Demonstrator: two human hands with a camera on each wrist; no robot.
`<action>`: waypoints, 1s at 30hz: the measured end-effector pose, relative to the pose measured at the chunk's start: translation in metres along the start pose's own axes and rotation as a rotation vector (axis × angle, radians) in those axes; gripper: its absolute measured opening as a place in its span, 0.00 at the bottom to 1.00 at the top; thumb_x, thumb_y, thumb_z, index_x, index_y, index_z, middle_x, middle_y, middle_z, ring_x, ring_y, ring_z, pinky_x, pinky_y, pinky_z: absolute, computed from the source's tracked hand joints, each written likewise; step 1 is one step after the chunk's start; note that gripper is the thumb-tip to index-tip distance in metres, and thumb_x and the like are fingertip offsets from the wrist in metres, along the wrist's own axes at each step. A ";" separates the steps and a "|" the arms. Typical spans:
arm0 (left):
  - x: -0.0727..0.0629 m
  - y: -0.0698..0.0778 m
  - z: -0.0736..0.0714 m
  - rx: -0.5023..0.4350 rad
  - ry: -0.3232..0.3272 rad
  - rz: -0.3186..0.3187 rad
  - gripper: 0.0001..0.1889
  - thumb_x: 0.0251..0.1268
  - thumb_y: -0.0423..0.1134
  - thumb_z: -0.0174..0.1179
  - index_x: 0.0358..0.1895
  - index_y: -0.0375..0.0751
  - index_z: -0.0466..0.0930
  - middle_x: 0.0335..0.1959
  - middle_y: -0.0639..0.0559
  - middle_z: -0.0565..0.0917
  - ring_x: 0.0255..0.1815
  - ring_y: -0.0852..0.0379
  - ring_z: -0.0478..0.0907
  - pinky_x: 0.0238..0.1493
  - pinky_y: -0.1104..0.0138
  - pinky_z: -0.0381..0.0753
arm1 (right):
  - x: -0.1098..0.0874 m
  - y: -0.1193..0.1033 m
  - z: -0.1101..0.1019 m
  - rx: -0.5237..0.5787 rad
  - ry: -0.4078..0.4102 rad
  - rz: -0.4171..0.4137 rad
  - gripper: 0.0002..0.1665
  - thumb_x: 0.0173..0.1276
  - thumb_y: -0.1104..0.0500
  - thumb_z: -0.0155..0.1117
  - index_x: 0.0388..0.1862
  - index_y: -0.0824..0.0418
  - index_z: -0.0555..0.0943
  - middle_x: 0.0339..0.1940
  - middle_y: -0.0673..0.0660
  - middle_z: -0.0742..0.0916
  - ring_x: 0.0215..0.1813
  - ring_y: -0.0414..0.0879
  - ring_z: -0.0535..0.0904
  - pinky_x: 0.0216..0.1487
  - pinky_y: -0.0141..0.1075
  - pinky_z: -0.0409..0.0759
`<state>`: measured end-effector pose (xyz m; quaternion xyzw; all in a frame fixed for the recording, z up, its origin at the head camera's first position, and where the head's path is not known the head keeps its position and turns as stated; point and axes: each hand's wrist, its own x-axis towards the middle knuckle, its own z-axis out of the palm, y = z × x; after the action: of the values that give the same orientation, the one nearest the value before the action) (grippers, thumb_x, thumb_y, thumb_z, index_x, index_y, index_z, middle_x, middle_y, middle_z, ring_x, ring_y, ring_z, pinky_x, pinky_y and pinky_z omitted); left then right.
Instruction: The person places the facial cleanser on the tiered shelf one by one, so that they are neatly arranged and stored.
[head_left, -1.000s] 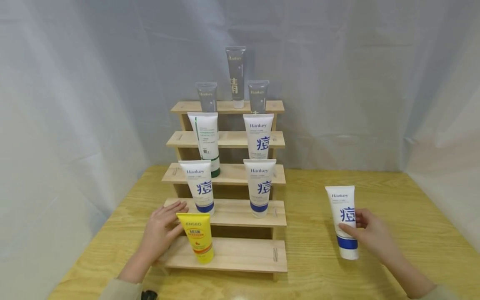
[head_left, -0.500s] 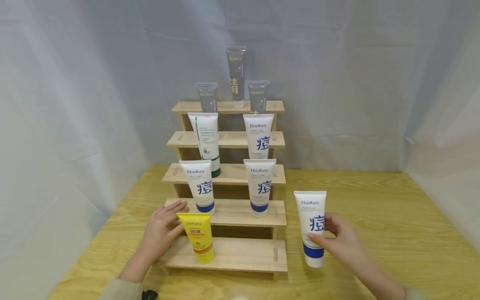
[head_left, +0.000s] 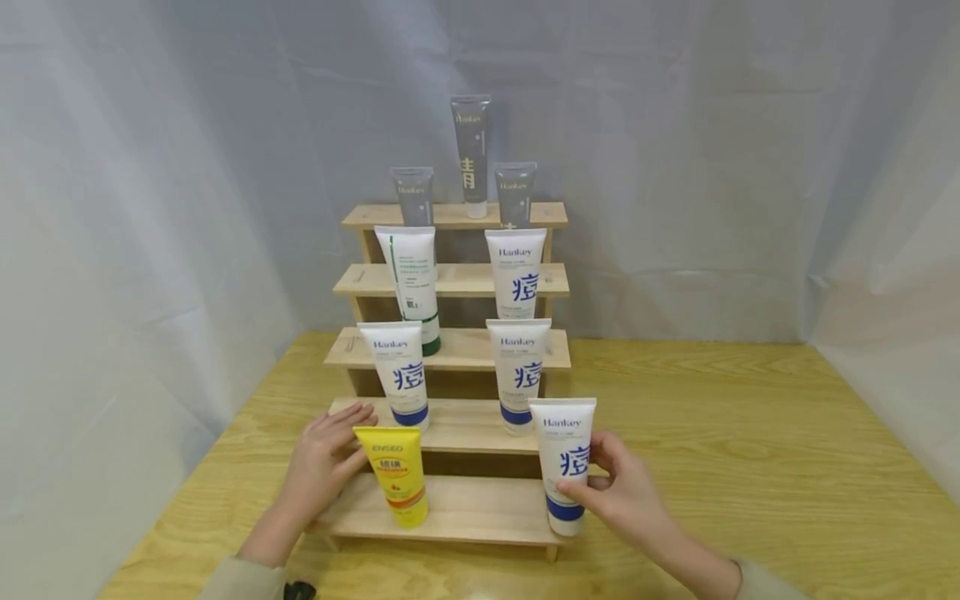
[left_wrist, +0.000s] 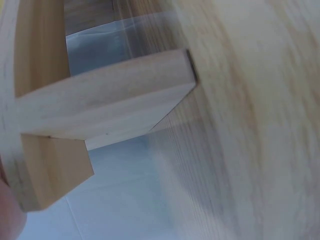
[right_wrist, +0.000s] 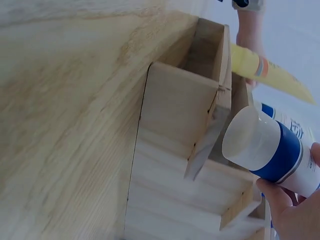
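Observation:
My right hand pinches a white squeeze tube with a blue band between thumb and fingers. The tube stands cap down, over the right end of the lowest step of a wooden tiered display rack. In the right wrist view, the tube's white cap is tilted close by the step's edge. My left hand rests at the rack's left end with fairly straight fingers, behind a yellow tube on that lowest step. Part of this hand shows at the left edge of the left wrist view.
Two white-and-blue tubes, the left one and the right one, stand one step up. Higher are a white-and-green tube, another white-and-blue tube and grey tubes. The wooden table extends right; pale sheeting encloses it.
My right hand has carried the white-and-blue tube leftward from over the right of the table to the lowest step's right end. My left hand has stayed in place.

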<state>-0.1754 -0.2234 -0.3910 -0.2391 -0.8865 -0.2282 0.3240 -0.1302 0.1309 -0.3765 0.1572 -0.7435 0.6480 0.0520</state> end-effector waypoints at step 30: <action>-0.001 -0.001 0.001 -0.001 0.005 -0.003 0.15 0.42 0.35 0.65 0.38 0.34 0.80 0.48 0.42 0.78 0.50 0.44 0.73 0.53 0.43 0.60 | 0.007 0.005 0.040 0.113 -0.085 -0.029 0.29 0.46 0.75 0.67 0.48 0.73 0.67 0.47 0.69 0.77 0.50 0.60 0.73 0.46 0.36 0.75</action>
<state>-0.1756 -0.2235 -0.3925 -0.2376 -0.8858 -0.2299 0.3256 -0.1336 0.0908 -0.3856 0.1979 -0.7050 0.6808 0.0209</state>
